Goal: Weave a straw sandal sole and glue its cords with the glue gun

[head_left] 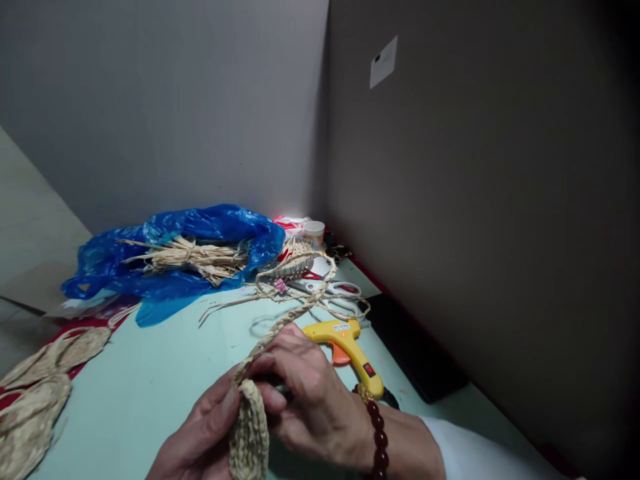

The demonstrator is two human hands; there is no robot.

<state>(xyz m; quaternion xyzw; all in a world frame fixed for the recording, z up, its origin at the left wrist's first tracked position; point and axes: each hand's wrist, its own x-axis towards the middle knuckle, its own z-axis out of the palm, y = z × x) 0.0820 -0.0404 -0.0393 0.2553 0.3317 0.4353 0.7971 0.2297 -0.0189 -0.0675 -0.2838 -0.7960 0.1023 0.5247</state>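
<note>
A small coiled piece of stitched straw braid (pixel 250 433) stands upright between my hands, its rounded end up. My left hand (pixel 200 433) is closed on it, with the thumb pressed near the top. From there a plaited straw cord (pixel 295 312) runs up and away along my right hand (pixel 315 400) and loops back on the table. My right fingers are bent and pinched close beside the coil. A small dark bit shows between thumb and fingers, too hidden to name. A yellow glue gun (pixel 355 353) with an orange trigger lies just beyond my right hand.
White-handled scissors (pixel 345 297) and a pink clip (pixel 281 287) lie amid the cord. Behind are a blue plastic bag (pixel 170 220) holding a straw bundle (pixel 200 257) and a paper cup (pixel 314 230). Woven straw pieces (pixel 35 413) lie left; a black flat object (pixel 410 347) lies by the right wall.
</note>
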